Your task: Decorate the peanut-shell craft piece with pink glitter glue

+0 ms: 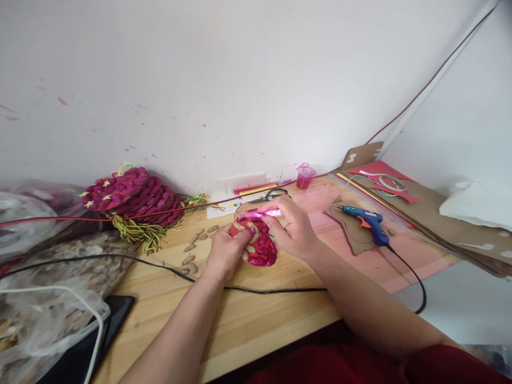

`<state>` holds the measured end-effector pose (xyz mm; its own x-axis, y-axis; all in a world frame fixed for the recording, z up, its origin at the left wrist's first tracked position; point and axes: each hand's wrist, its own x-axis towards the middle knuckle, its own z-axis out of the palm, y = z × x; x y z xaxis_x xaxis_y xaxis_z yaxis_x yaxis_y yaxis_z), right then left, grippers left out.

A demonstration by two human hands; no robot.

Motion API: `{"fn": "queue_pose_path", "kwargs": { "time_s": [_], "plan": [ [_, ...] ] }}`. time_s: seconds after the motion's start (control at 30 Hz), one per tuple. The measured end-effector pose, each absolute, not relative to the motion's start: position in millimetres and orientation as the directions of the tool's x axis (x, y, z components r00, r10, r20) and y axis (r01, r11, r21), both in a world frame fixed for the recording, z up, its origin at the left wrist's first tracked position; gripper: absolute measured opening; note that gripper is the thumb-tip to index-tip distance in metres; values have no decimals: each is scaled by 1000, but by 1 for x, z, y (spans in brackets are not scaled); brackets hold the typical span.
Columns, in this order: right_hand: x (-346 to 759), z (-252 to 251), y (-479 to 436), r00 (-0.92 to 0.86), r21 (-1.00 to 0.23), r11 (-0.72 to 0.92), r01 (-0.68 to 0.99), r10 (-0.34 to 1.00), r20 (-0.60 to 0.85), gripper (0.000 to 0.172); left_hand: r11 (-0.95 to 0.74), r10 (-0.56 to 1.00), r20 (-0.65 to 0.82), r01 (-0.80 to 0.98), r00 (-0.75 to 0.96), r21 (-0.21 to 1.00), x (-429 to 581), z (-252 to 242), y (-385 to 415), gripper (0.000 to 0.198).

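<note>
My left hand (pixel 226 249) grips the lower left edge of a round red piece (pixel 264 250) covered with peanuts. Several of the peanuts on its right side are painted shiny magenta; those near my left thumb are still pale. Between the fingers of my right hand (pixel 294 228) is a pink and white brush (pixel 272 213), held across the top of the piece. Its tip is at the upper left of the piece, too small to make out clearly. Loose unpainted peanuts (pixel 190 260) lie on the wooden table (pixel 236 320) left of my left hand.
A stack of magenta peanut discs (pixel 132 194) with yellow-green tassels stands at the back left, near plastic bags of peanuts (pixel 52 298). Behind my hands are scissors (pixel 276 193) and a cup of magenta paint (pixel 305 177). A blue glue gun (pixel 366 220) rests on cardboard at right; its black cable crosses the table.
</note>
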<state>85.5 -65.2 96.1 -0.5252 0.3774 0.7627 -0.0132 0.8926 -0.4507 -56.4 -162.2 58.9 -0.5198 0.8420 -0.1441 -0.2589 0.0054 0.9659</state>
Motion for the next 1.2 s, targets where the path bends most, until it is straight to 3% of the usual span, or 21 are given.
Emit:
{"fn": "queue_pose_path", "kwargs": {
  "time_s": [0.1, 0.23, 0.43, 0.57, 0.73, 0.9, 1.1, 1.2],
  "plan": [
    [85, 96, -68, -545, -412, 910, 39, 365, 755, 8, 23, 829, -94, -135, -551, 991, -58, 56, -162, 26],
    [86, 96, -68, -495, -409, 902, 140, 421, 760, 6, 45, 836, -97, -109, -539, 993, -60, 54, -163, 26],
    [86, 98, -69, -552, -411, 911, 34, 360, 752, 8, 37, 830, -17, 24, -558, 999, -62, 53, -164, 22],
    [87, 98, -68, -506, -424, 900, 97, 412, 758, 6, 32, 832, -37, -19, -554, 999, -63, 51, -163, 24],
    [87, 99, -68, -536, -423, 906, 9, 361, 763, 8, 34, 827, -12, 29, -562, 999, -63, 51, -162, 24],
    [88, 98, -65, -506, -419, 903, 97, 408, 760, 7, 33, 829, -34, -11, -558, 999, -64, 46, -161, 30],
    [87, 98, -67, -532, -420, 908, 5, 358, 767, 7, 36, 825, 10, 70, -566, 997, -66, 46, -162, 25],
    [87, 98, -66, -518, -424, 903, 66, 394, 759, 7, 33, 825, 3, 53, -566, 998, -66, 45, -161, 26]
  ]
}}
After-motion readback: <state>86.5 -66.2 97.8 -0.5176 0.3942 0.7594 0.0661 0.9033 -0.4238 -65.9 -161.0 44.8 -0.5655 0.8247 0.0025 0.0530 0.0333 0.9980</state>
